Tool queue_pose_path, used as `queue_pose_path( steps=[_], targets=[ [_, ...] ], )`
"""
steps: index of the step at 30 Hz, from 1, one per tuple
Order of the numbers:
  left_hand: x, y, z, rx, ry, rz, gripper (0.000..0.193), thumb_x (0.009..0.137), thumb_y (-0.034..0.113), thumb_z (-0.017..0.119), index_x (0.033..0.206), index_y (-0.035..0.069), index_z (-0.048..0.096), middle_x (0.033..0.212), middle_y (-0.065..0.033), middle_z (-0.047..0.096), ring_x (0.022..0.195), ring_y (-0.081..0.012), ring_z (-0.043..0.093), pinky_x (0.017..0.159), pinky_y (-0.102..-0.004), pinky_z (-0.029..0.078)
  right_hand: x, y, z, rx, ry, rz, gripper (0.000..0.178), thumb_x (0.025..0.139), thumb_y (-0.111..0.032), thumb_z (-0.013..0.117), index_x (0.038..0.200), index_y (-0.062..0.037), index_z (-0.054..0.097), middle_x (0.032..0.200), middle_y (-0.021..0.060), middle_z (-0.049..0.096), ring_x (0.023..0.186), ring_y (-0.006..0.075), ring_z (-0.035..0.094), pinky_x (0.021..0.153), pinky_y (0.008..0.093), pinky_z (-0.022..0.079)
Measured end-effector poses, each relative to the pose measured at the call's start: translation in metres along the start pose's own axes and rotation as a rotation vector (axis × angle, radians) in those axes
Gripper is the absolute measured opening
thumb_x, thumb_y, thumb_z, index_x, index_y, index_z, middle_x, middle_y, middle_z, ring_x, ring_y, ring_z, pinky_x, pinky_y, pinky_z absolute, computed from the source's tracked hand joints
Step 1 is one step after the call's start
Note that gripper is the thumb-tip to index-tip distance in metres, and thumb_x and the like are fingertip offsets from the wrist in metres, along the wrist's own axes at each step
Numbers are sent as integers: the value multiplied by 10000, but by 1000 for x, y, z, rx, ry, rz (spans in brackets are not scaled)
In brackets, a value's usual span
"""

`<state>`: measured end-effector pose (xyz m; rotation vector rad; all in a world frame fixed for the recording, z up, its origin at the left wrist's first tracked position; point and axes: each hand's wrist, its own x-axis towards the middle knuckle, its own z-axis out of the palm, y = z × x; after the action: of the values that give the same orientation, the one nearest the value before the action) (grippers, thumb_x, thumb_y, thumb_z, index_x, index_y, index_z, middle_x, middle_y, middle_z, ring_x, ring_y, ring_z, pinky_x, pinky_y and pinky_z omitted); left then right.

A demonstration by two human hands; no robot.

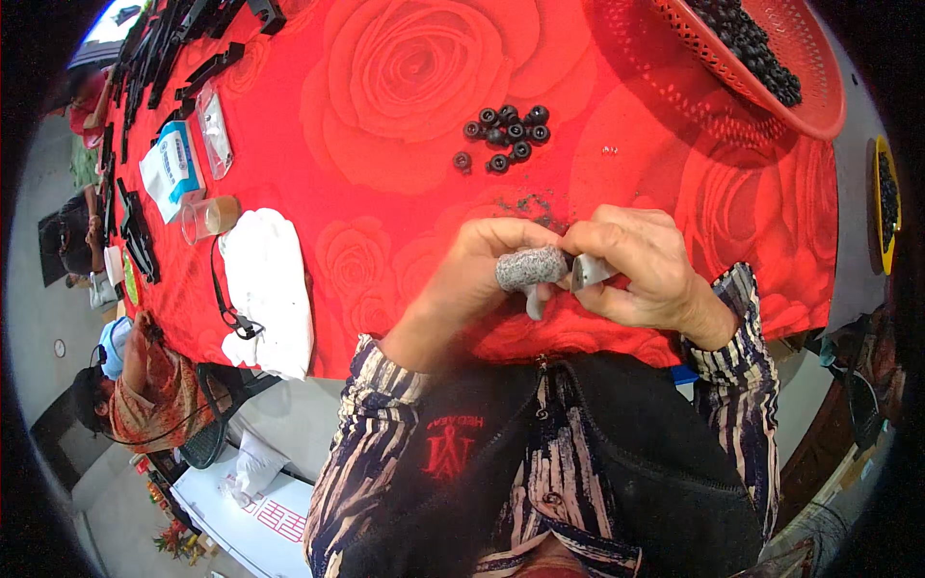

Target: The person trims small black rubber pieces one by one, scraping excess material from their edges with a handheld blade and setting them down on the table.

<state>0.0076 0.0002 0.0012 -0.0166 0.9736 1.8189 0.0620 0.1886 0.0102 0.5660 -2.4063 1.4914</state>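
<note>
My left hand [470,265] is closed, fingers pinched at the tip. A grey speckled knit finger sleeve [528,269] covers one of its fingers. My right hand [644,262] grips a small flat metal blade [591,273], held right up against the left fingertips. Whatever is pinched between the hands is mostly hidden; only a dark speck shows. Beyond the hands, dark crumbs [533,206] are scattered over the red tablecloth [385,144]. Farther off lies a loose group of small round black parts [508,128], with pale ringed holes in several.
A red perforated basket [821,101] of black parts stands far right. At left are a white cloth [270,289], a clear cup [204,220], a blue-and-white packet [173,169], a clear plastic case [214,133] and long black pieces [140,231]. Other people sit beyond the left edge.
</note>
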Motion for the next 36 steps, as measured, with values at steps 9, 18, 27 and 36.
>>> queue_pose_path(
  steps=[9, 18, 27, 36],
  targets=[
    [0, -1, 3, -53, -78, 6, 170, 863, 112, 590, 940, -36, 618, 776, -99, 643, 592, -112, 594, 490, -221, 484, 2, 2, 2, -7, 12, -115, 382, 557, 25, 659, 933, 9, 592, 632, 63, 530, 492, 183, 528, 430, 291, 395],
    [-5, 1, 5, -55, -88, -28, 183, 871, 115, 576, 975, -30, 612, 833, -105, 652, 606, -114, 597, 508, -213, 479, 1, 3, 3, 53, 32, -183, 342, 592, 11, 726, 909, 12, 598, 608, 70, 522, 482, 191, 523, 433, 302, 396],
    [-10, 0, 9, 98, 24, 120, 182, 853, 115, 609, 998, 5, 615, 837, -67, 641, 622, -101, 584, 539, -211, 448, 5, -5, -1, 51, -4, -84, 451, 581, 28, 653, 1028, 23, 604, 644, 75, 506, 508, 214, 516, 442, 323, 402],
    [-6, -6, 4, -50, -31, -21, 180, 863, 108, 590, 995, -12, 613, 827, -77, 651, 620, -97, 580, 534, -211, 456, 1, 6, 2, 30, -3, -169, 349, 595, 1, 710, 925, 5, 597, 640, 70, 542, 483, 198, 512, 433, 302, 392]
  ],
)
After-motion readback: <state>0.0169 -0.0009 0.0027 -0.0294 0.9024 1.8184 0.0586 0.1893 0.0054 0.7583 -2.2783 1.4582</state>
